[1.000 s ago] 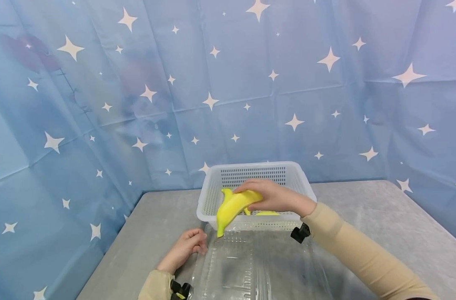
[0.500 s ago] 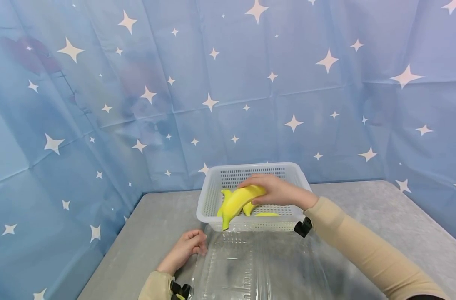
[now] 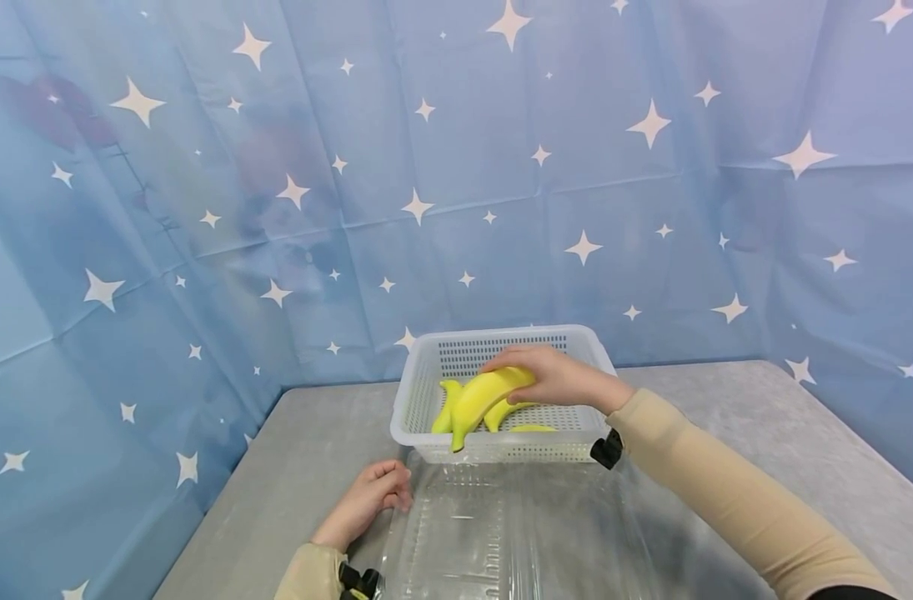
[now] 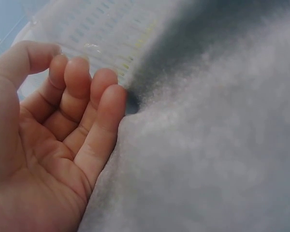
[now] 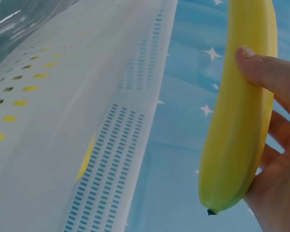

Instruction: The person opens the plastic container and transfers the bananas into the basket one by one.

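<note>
Right hand holds a banana over the white basket; left hand idles on the table.

Nearest the person, a clear plastic sheet [image 3: 516, 533] lies on the grey table [image 3: 726, 417], touching the near wall of the white basket [image 3: 501, 446]. Just left of the sheet and nearer than the basket, the left hand [image 3: 369, 497] rests on the table, fingers loosely curled and holding nothing. Above the basket, the right hand [image 3: 557, 379] grips a banana [image 3: 486, 398], thumb and fingers wrapped round it, its near tip over the basket's near wall. More bananas [image 3: 501, 414] lie inside the basket beneath it. Behind the basket hangs a blue star-printed curtain [image 3: 456, 167].
</note>
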`<state>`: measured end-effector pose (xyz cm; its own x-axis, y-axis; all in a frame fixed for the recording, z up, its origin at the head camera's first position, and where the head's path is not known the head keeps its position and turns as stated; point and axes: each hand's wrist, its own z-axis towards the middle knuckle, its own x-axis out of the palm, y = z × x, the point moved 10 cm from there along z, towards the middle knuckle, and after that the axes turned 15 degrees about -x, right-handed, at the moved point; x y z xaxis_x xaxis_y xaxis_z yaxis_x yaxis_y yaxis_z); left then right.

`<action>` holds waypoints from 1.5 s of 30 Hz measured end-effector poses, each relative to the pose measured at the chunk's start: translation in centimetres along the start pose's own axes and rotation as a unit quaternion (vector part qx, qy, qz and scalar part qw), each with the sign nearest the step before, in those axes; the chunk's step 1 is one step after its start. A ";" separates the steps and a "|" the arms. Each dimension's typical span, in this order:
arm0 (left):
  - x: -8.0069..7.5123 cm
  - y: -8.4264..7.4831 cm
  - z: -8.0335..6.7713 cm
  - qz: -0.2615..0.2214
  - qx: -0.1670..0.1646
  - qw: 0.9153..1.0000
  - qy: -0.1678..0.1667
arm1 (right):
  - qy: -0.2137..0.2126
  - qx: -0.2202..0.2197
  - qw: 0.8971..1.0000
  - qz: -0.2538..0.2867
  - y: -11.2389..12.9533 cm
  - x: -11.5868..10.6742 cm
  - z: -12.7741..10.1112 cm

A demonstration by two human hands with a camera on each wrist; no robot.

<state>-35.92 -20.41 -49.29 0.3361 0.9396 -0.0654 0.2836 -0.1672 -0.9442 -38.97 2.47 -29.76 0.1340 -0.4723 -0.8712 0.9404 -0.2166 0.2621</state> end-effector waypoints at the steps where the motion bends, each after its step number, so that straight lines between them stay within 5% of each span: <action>1: 0.0 0.0 0.0 0.000 -0.001 1.000 0.000 | 0.000 -0.001 1.000 -0.004 -0.2 0.0 -0.1; 26: -0.2 -0.5 0.2 0.006 0.001 1.000 0.001 | -0.005 0.086 0.996 0.024 -5.0 -0.6 -2.1; 45: -0.2 0.1 0.1 0.002 -0.005 1.000 -0.001 | 0.030 0.109 0.993 0.015 -6.3 0.3 -3.2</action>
<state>-36.04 -20.61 -49.39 0.3344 0.9399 -0.0693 0.2910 -0.1729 -0.9410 -43.81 6.47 -32.97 0.1851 -0.4310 -0.8832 0.8468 -0.3861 0.3659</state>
